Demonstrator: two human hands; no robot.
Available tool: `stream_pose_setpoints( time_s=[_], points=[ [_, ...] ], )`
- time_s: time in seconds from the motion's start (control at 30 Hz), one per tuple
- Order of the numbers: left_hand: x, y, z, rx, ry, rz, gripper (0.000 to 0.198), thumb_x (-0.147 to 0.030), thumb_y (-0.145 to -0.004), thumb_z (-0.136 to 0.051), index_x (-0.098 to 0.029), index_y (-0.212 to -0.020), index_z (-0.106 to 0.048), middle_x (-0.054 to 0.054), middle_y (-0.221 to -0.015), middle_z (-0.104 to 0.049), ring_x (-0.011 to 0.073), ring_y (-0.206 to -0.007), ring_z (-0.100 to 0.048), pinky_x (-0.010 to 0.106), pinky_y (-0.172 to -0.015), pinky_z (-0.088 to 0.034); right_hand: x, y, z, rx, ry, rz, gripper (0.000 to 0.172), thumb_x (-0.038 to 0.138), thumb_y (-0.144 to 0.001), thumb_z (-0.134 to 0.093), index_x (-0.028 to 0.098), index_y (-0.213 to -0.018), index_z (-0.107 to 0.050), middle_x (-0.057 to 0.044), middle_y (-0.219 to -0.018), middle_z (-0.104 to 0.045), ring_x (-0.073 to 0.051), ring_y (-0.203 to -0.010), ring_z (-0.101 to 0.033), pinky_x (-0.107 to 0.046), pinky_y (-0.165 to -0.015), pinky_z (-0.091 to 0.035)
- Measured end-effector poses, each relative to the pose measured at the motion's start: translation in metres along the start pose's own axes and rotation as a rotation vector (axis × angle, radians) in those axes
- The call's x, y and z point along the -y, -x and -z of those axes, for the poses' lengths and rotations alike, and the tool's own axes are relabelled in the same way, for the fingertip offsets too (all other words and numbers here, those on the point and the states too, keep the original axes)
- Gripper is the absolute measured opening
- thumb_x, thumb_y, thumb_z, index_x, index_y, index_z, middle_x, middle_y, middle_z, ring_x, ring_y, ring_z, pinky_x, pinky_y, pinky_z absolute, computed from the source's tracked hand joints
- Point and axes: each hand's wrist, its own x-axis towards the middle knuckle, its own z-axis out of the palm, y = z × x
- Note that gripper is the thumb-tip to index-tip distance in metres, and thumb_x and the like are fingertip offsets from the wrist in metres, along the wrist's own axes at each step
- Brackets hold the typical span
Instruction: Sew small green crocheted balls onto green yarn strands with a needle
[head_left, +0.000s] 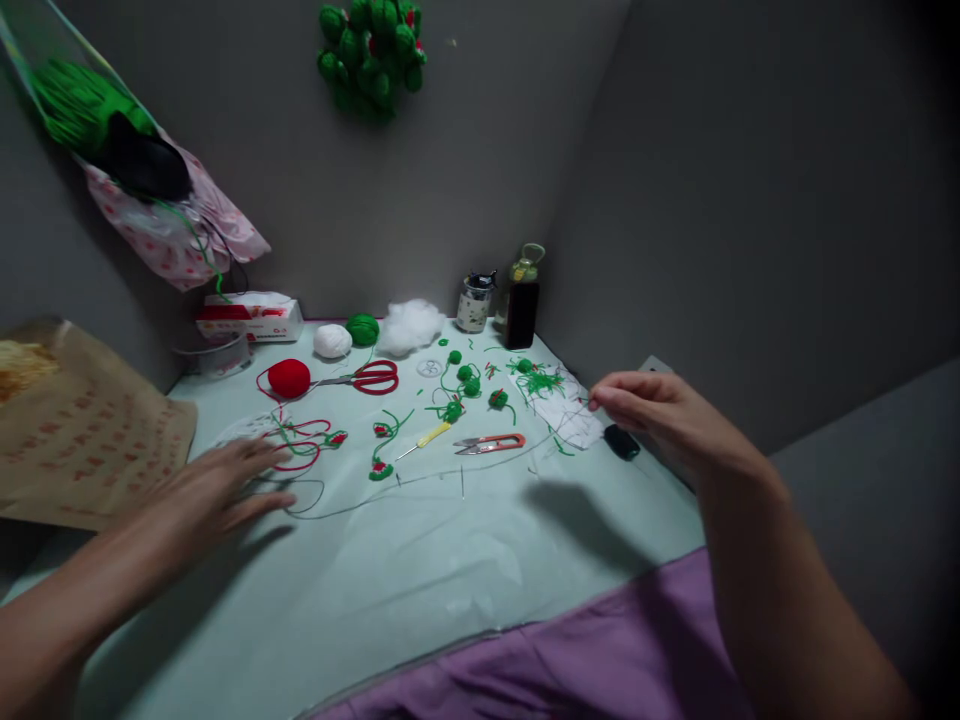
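In the head view, looks partway along: probably shaped, going by form, the small green-and-red pieces [381, 470] and round green pieces [471, 386] scattered across the middle of the bench [450, 580]; likely not finished, going by yarn tails trailing untrimmed and by the thin dark thread [330, 515] running long across the front, with no visible fixing to any piece. Laid down near these, out of use: orange snips [510, 442], yellow-handled hook [433, 434] and red-handled scissors [376, 377]. As for the hands, left hand [236, 472] stretched forward, palm down, fingers open and spread low beside the red loops [300, 427]; cannot tell about contact there. Right hand [667, 415] raised at the opposite side, near the white paper [574, 420], wrist bent, thumb and forefinger together, apparently pinching the thread's far end, drawn well apart from the left.
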Motion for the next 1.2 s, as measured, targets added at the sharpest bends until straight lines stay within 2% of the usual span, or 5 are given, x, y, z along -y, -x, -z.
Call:
stream_pose_setpoints(
  time_s=[0.17, 0.4, 0.5, 0.87, 1.2],
  points=[
    [-0.085, -0.005, -0.07, 0.203, -0.108, -0.16, 0.035, -0.044, -0.085, -0.067, -0.031, -0.117, -0.068, 0.007, -0.134, -0.06, 0.0282, -0.119, -0.054, 0.031, -0.076, -0.049, 0.025, -0.012, -0.058, 0.261, 0.089, 0.099, 0.038, 0.05, -0.089, -0.063, 0.015, -0.078, -0.071, 0.002, -0.059, -0.044, -0.008, -0.054, -0.034, -0.024, -0.049, -0.026],
    [-0.1, -0.01, -0.131, 0.579, 0.536, 0.137, 0.034, -0.049, -0.089, -0.062, -0.022, -0.106, -0.053, -0.002, -0.075, -0.057, 0.0122, -0.06, -0.048, 0.026, -0.057, -0.038, 0.035, -0.026, -0.109, 0.473, 0.088, 0.191, 0.039, 0.046, -0.095, -0.058, 0.012, -0.079, -0.069, 0.003, -0.06, -0.046, -0.007, -0.054, -0.033, -0.021, -0.049, -0.025],
    [-0.09, -0.014, -0.123, 0.635, 0.582, 0.148, 0.029, -0.048, -0.093, -0.057, -0.019, -0.092, -0.059, -0.006, -0.058, -0.046, 0.0098, -0.051, -0.037, 0.024, -0.052, -0.03, 0.029, -0.03, -0.105, 0.48, 0.043, 0.165, 0.037, 0.045, -0.093, -0.059, 0.012, -0.081, -0.069, 0.003, -0.059, -0.046, -0.007, -0.054, -0.034, -0.021, -0.05, -0.026],
    [-0.053, -0.015, -0.043, 0.157, 0.623, 0.145, 0.023, -0.038, -0.087, -0.069, -0.018, -0.078, -0.065, -0.007, -0.054, -0.034, 0.0075, -0.049, -0.02, 0.022, -0.046, -0.021, -0.038, -0.039, -0.054, 0.274, -0.179, -0.023, 0.038, 0.051, -0.085, -0.069, 0.013, -0.079, -0.069, 0.004, -0.055, -0.041, -0.006, -0.051, -0.029, -0.022, -0.047, -0.017],
    [-0.036, -0.01, -0.03, 0.124, 0.556, 0.194, 0.022, -0.041, -0.086, -0.069, -0.02, -0.08, -0.066, -0.005, -0.059, -0.039, 0.0096, -0.051, -0.02, 0.023, -0.046, -0.02, -0.049, -0.04, -0.045, 0.131, -0.36, -0.148, 0.039, 0.049, -0.075, -0.079, 0.013, -0.073, -0.062, 0.004, -0.058, -0.041, -0.005, -0.049, -0.027, -0.02, -0.044, -0.016]
  ],
)
